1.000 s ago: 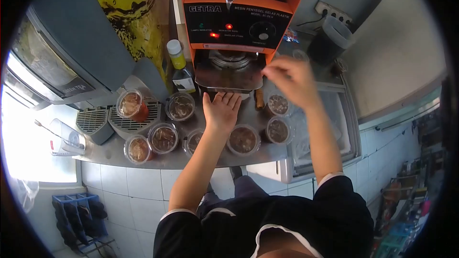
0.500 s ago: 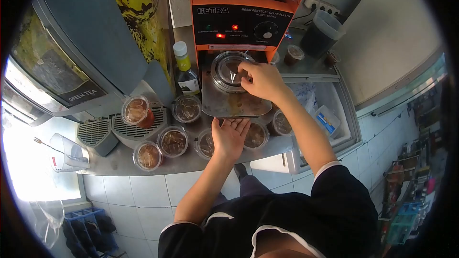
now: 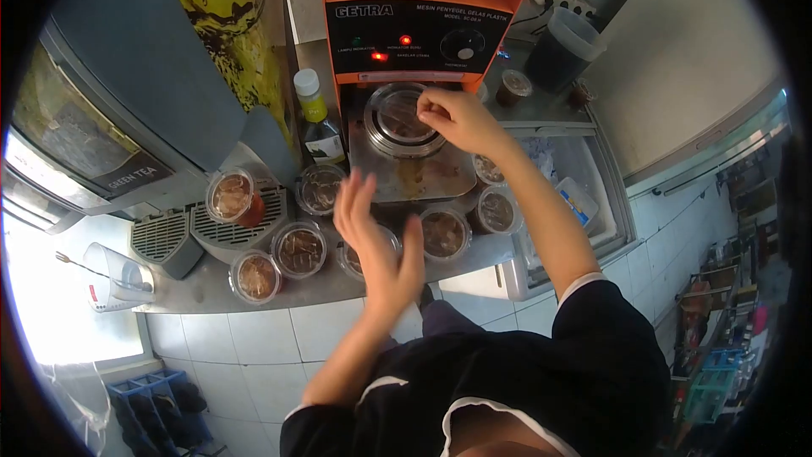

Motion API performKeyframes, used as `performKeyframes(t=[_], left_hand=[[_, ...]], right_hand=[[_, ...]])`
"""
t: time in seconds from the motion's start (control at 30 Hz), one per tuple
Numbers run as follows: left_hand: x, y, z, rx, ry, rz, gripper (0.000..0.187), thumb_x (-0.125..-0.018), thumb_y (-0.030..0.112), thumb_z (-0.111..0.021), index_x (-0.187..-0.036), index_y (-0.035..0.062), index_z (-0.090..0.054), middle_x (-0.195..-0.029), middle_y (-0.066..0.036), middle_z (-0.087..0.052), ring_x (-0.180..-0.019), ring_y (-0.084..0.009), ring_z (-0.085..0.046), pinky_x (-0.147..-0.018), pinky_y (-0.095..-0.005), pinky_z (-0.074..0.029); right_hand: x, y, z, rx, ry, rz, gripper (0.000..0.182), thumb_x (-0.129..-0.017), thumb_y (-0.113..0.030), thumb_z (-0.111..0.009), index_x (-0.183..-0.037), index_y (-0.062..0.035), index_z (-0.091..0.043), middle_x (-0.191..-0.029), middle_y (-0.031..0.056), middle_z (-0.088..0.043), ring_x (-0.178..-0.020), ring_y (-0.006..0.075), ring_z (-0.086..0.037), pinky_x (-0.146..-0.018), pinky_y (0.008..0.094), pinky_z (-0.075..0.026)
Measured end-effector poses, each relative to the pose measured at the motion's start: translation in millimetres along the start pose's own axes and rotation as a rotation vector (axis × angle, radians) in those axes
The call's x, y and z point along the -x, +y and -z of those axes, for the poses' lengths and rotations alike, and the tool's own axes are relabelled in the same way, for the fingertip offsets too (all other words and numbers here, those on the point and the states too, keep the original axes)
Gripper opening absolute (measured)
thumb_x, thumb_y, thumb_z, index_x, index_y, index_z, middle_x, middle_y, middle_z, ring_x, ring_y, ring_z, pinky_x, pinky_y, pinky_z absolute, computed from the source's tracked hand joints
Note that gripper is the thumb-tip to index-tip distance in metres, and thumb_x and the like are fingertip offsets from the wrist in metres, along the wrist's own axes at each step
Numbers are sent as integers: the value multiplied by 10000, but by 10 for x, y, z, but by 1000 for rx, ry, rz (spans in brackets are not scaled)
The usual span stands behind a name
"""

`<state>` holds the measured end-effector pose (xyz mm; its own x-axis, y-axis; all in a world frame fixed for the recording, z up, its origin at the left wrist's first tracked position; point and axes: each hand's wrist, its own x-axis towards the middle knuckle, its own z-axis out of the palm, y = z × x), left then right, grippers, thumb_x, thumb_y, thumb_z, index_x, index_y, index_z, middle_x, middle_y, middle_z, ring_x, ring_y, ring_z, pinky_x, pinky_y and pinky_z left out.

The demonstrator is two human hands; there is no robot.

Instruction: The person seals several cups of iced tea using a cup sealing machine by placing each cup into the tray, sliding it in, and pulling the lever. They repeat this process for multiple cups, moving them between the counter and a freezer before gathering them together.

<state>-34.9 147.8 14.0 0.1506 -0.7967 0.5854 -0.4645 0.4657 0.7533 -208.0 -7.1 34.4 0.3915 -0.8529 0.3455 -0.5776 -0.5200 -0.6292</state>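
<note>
A plastic cup (image 3: 393, 114) with a clear film top sits in the round metal holder (image 3: 423, 152) of an orange and black cup sealing machine (image 3: 406, 42). My right hand (image 3: 463, 123) is at the right side of that cup's top, fingers curled together; whatever they hold, if anything, is hidden. My left hand (image 3: 376, 241) is raised below the machine's tray (image 3: 448, 184), open, with thumb and fingers apart and slightly blurred. It partly covers one cup of brown drink (image 3: 351, 261). Another such cup (image 3: 444, 235) stands just right of it.
More filled cups (image 3: 299, 250) line the counter, one on the dispenser's drip tray (image 3: 211, 233). A white-capped bottle (image 3: 317, 118) stands left of the sealer. At right are an open freezer (image 3: 613, 178) and a dark pitcher (image 3: 562, 51). A clear jug (image 3: 118, 279) stands far left.
My left hand has risen from palm-up under the tray's front edge and turned sideways, moving left. My right hand has shifted slightly to the right edge of the cup's top. The view has moved slightly.
</note>
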Motion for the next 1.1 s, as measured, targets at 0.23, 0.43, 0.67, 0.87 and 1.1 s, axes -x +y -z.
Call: performKeyframes(t=[0.23, 0.43, 0.67, 0.87, 1.1], left_hand=[[-871, -577, -404, -432, -400, -16, 504, -774, 72, -616, -1246, 12, -451, -1331, -228, -415, -1227, -408, -374, -1017, -477, -303], [-353, -577, -329, 192, 32, 318, 504, -883, 229, -579, -1303, 0, -423, -1409, -232, -334, -1320, -325, -317, -1079, -445, -264], [-701, -989, -179, 1422, -315, 1250, 455, -957, 342, -407, -1210, -21, -512, -1213, -126, -580, -1121, -268, -548, -1006, -409, -384], [-538, -1441, -512, 1978, -433, 832, 492, -926, 452, -411, -1175, 54, -560, -1138, -113, -616, -984, -297, -604, -898, -400, -461], [-567, -1489, -710, 1516, -121, 792, 568, -910, 492, -404, -1294, 80, -474, -1261, -89, -543, -1125, -271, -528, -970, -400, -412]], right_hand=[[-48, 17, 0, -262, 269, 77, 144, -814, -23, -596, -949, -19, -547, -873, 102, -649, -802, 249, -661, -693, 350, -499], [54, 121, -101, 221, -59, 67, 328, -806, -208, -654, -1069, -32, -569, -1114, 151, -577, -952, 317, -605, -800, 417, -484], [-12, 85, -332, 659, 171, 197, 651, -760, -498, -631, -1231, -56, -555, -1125, 182, -551, -1133, 315, -447, -828, 407, -404], [-107, -189, -499, 776, 81, -85, 680, -726, -584, -583, -1249, -150, -563, -1180, 174, -527, -1115, 331, -439, -831, 483, -365], [-239, -385, -435, 768, -64, -344, 663, -685, -616, -601, -1208, -208, -580, -1173, 150, -533, -1068, 354, -460, -768, 441, -392]])
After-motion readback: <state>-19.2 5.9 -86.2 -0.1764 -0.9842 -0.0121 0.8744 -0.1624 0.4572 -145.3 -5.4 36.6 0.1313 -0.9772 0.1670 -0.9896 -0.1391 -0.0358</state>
